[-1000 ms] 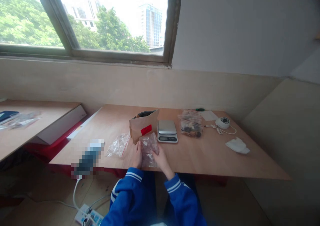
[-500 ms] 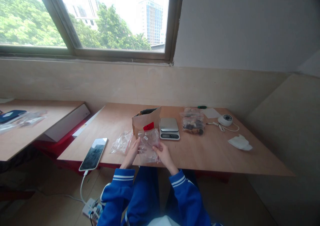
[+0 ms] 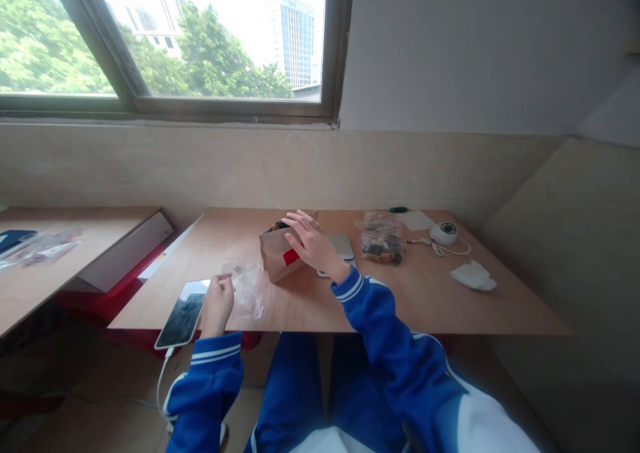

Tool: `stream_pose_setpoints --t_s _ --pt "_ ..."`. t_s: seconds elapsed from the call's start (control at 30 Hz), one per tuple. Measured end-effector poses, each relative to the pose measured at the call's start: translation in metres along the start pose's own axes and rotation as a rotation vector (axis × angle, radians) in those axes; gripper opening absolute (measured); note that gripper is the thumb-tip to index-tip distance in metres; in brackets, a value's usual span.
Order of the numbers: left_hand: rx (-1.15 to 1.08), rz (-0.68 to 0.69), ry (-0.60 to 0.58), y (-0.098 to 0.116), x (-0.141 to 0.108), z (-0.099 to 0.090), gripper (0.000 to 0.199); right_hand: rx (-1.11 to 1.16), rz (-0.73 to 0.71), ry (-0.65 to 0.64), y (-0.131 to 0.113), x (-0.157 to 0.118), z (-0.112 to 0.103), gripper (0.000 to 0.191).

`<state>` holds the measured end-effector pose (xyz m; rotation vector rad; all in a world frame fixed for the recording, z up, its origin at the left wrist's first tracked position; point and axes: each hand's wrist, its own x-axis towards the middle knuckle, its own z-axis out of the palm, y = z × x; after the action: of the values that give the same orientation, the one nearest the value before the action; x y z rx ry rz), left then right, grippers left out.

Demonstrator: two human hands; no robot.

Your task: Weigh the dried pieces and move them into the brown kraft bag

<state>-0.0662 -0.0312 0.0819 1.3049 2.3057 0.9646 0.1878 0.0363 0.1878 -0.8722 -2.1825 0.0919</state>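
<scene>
A brown paper bag (image 3: 277, 256) with a red label stands upright on the table, its top gaping and something dark inside. My right hand (image 3: 311, 241) reaches over its right side, fingers apart at the bag's mouth; whether they touch it I cannot tell. It partly covers the kitchen scale (image 3: 343, 245). My left hand (image 3: 219, 299), fingers curled closed, is at the left edge of the clear plastic bags (image 3: 246, 291), beside the phone (image 3: 183, 314). What those fingers pinch, if anything, is hidden.
Filled zip bags (image 3: 383, 239) lie right of the scale, with a paper sheet (image 3: 417, 221) and green-handled tool (image 3: 399, 209) behind. Further right are a white dome camera (image 3: 444, 233) with its cable and a crumpled white tissue (image 3: 473, 276). A charging cable (image 3: 161, 386) hangs from the phone.
Both hands have parted from the clear bag they held before the paper bag; it now lies left with the other. My left hand went left, my right up to the paper bag, now turned slightly.
</scene>
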Motion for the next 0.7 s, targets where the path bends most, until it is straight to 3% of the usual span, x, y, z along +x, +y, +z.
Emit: stream_pose_setpoints --t_s 0.1,0.2,0.3,0.4,0.5,0.6,0.7 --pt "0.016 -0.038 0.008 0.006 0.027 0.011 0.038 -0.103 0.008 -0.124 0.006 0.014 0.010 0.032" --pt "0.023 -0.055 -0.006 0.010 0.043 0.020 0.046 -0.170 0.028 -0.159 0.010 0.014 0.019 0.031" --pt "0.131 -0.028 0.111 0.013 0.040 0.024 0.058 -0.219 0.025 -0.168 0.012 0.014 0.022 0.030" --pt "0.256 0.120 0.187 0.015 0.023 0.032 0.057 -0.243 0.022 -0.188 0.013 0.018 0.021 0.028" --pt "0.313 0.226 0.092 0.010 0.009 0.050 0.056 -0.223 0.017 -0.165 0.014 0.021 0.019 0.029" --pt "0.363 0.138 -0.041 -0.001 0.005 0.072 0.058 -0.189 -0.034 -0.137 0.015 0.021 0.017 0.032" --pt "0.415 0.169 -0.047 -0.015 0.007 0.088 0.056 -0.141 -0.091 -0.139 0.017 0.019 0.017 0.031"
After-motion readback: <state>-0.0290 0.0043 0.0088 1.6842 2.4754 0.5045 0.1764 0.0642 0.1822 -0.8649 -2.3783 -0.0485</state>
